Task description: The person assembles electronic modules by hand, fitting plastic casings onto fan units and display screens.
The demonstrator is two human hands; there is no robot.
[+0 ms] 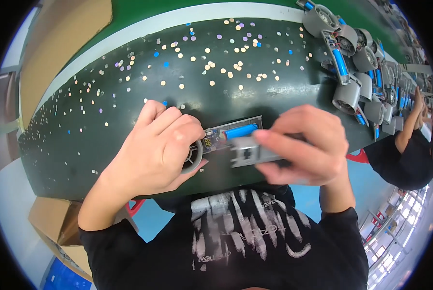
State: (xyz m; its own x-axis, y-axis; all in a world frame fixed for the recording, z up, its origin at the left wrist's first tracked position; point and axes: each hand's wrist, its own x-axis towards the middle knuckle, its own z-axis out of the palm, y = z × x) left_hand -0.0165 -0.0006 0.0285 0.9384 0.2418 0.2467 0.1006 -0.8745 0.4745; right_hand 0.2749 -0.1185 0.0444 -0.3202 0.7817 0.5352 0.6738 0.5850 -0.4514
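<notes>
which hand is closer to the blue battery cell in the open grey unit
Right. The right hand has fingertips right beside the blue battery cell, holding a grey cover. The left hand grips the round end, farther off.

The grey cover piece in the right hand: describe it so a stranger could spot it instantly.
Start at the dark green belt strewn with round stickers. At its near edge, the right hand pinches a flat grey cover piece. Unlike the open device beside it, it shows no blue battery.

The person wears a black short-sleeved shirt [255, 232] with a streaky white print across it.

Probably a factory assembly line: green conveyor belt [129, 111], queued grey fan units [352, 72].
</notes>
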